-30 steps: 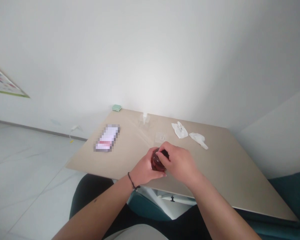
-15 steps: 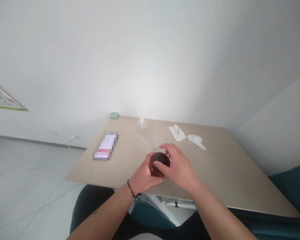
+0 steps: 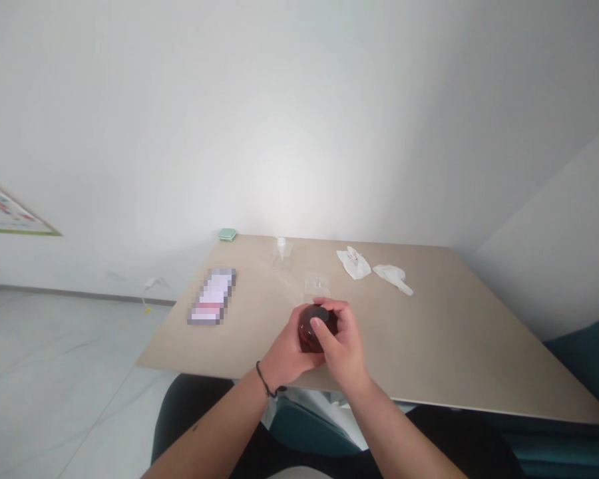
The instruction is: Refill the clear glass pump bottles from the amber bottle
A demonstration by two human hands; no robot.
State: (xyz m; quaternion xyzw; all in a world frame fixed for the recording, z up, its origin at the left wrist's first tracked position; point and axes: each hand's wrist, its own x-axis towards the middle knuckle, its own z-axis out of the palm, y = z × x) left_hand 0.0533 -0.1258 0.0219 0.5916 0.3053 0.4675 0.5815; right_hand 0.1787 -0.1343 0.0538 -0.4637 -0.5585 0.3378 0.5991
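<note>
A dark red-brown bottle (image 3: 306, 330) with a round black cap (image 3: 321, 313) is held over the front part of the table. My left hand (image 3: 288, 351) is wrapped round its left and near sides. From the right, my right hand (image 3: 347, 342) grips the cap, thumb on the near side and fingers curled behind it. Much of the bottle is hidden by both hands. Just beyond them lies a small clear plastic packet (image 3: 317, 285).
On the table (image 3: 429, 346) are a phone (image 3: 213, 296) at left, a green box (image 3: 227, 234) at the back corner, and a clear item with a white top (image 3: 281, 249). Crumpled white tissues (image 3: 354, 263) and another white piece (image 3: 393, 277) lie at back right.
My right hand has closed in, its spread fingers now curled around the cap with the thumb pressed on it. The view has shifted slightly; my left hand keeps its hold.
</note>
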